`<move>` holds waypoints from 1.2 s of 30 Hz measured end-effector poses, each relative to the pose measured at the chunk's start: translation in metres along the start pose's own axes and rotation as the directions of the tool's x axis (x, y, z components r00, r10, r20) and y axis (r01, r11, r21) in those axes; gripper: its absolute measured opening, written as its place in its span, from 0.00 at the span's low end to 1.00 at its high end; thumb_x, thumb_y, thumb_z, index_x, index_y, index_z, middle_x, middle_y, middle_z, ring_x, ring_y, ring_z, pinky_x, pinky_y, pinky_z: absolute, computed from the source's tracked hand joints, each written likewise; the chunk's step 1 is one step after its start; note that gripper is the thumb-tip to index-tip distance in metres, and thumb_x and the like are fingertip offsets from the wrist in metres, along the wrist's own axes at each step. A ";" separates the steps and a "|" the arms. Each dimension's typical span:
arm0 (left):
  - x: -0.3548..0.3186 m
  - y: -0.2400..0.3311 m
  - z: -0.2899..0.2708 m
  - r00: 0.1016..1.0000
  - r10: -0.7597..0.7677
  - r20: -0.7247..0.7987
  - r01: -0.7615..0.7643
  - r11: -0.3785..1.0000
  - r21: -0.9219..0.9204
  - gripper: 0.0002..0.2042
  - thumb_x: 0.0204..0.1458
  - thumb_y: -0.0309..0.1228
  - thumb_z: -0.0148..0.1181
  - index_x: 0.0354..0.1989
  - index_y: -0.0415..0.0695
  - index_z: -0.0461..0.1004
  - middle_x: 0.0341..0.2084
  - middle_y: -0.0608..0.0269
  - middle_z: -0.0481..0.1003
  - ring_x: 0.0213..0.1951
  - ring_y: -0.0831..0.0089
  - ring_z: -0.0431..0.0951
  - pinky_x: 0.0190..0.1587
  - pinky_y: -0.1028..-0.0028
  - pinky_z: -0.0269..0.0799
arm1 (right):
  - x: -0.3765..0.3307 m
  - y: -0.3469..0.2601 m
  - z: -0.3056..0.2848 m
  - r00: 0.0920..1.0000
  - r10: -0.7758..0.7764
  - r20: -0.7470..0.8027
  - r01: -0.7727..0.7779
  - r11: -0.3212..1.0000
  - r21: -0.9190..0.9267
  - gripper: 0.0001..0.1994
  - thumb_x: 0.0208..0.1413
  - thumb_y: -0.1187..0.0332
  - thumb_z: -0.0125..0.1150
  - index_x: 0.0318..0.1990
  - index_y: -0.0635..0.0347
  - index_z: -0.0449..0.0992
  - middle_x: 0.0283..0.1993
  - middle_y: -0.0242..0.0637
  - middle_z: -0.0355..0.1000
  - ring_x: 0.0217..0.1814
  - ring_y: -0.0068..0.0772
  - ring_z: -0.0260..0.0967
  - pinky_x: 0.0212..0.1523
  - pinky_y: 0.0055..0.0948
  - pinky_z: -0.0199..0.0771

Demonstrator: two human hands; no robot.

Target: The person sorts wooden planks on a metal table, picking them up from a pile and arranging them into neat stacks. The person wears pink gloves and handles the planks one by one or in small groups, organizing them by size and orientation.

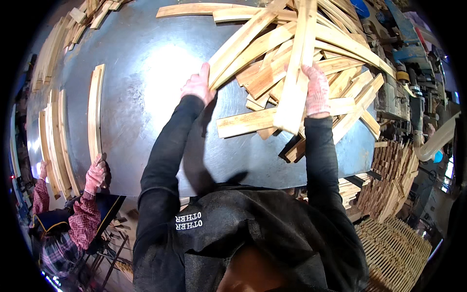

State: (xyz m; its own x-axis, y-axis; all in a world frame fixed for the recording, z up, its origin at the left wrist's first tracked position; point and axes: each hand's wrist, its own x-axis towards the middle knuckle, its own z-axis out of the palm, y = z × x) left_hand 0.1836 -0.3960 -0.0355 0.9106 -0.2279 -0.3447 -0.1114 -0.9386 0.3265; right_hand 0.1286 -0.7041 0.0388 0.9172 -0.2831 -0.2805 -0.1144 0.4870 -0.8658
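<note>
My left hand [198, 86] is closed round the near end of a pale wooden slat [242, 43], which slopes away to the upper right. A second slat [262, 47] lies close along it, and I cannot tell whether the hand grips both. My right hand [317, 92], in a pinkish work glove, is closed on the right edge of another long slat [295, 92]. That slat points toward me across the pile, its near end above the tabletop. Beneath and around both lies a jumbled heap of wooden slats [262, 82], many crossing each other.
The metal table [141, 141] spans the middle. At left, a co-worker's gloved hand [96, 174] touches a slat [96, 112], beside several more slats [61, 141]. Machinery [399, 97] with a hose [440, 141] stands at right, above stacked wood [389, 180] and a slatted stack [394, 248].
</note>
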 end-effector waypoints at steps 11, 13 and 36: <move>-0.172 -0.065 0.104 0.966 0.194 0.173 0.185 -0.045 -0.982 0.24 0.55 0.40 0.62 0.56 0.37 0.69 0.43 0.63 0.76 0.45 0.76 0.75 0.55 0.74 0.70 | -0.164 0.165 0.112 0.760 0.239 0.604 0.577 0.179 -0.797 0.34 0.66 0.52 0.38 0.69 0.72 0.50 0.71 0.61 0.51 0.77 0.49 0.43 0.75 0.39 0.41; -0.171 -0.092 0.133 0.949 0.296 0.111 0.152 -0.119 -0.981 0.24 0.54 0.38 0.62 0.55 0.36 0.69 0.44 0.59 0.76 0.44 0.71 0.77 0.54 0.69 0.73 | -0.161 0.133 0.086 0.680 0.268 0.682 0.625 0.274 -0.731 0.35 0.64 0.49 0.45 0.71 0.65 0.51 0.72 0.53 0.52 0.77 0.53 0.43 0.75 0.40 0.41; -0.266 -0.067 0.042 0.734 -0.679 -0.005 0.670 0.725 -0.163 0.58 0.41 0.51 0.70 0.74 0.48 0.33 0.64 0.41 0.59 0.60 0.47 0.68 0.58 0.48 0.65 | -0.109 0.167 0.230 0.572 0.642 0.511 0.532 0.184 -0.826 0.29 0.63 0.53 0.48 0.64 0.66 0.62 0.59 0.55 0.69 0.61 0.51 0.67 0.62 0.41 0.66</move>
State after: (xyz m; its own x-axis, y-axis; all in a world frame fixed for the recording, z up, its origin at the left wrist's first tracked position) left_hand -0.0677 -0.2831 -0.0026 0.7459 0.4716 -0.4703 0.5939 -0.7906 0.1492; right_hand 0.0972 -0.4016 0.0198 0.6459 0.5729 -0.5045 0.1516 -0.7440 -0.6507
